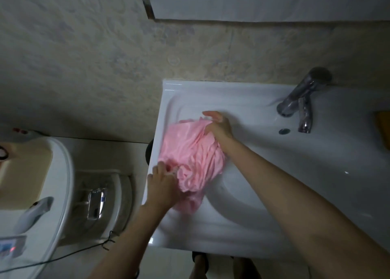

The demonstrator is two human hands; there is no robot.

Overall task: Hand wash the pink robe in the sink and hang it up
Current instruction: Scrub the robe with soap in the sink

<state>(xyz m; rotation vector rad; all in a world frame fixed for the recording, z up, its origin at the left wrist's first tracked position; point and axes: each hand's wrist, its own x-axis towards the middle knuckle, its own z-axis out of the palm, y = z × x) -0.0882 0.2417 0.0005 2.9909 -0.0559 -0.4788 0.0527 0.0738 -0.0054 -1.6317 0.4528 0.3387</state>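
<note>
The pink robe [190,158] lies bunched and wet in the left part of the white sink [263,194], reaching up to its left rim. My left hand [162,183] grips the near edge of the cloth, fingers curled into the folds. At the far end of the bundle, my right hand [218,126] holds the fabric with its fingers bent over it. Both forearms stretch in from the bottom of the view.
A chrome tap [301,101] stands at the sink's back right, with an overflow hole [284,131] below it. Something yellow [383,128] sits at the right edge. A toilet [42,190] with a flush button [96,202] is to the left. A thin black cable [73,254] crosses the floor.
</note>
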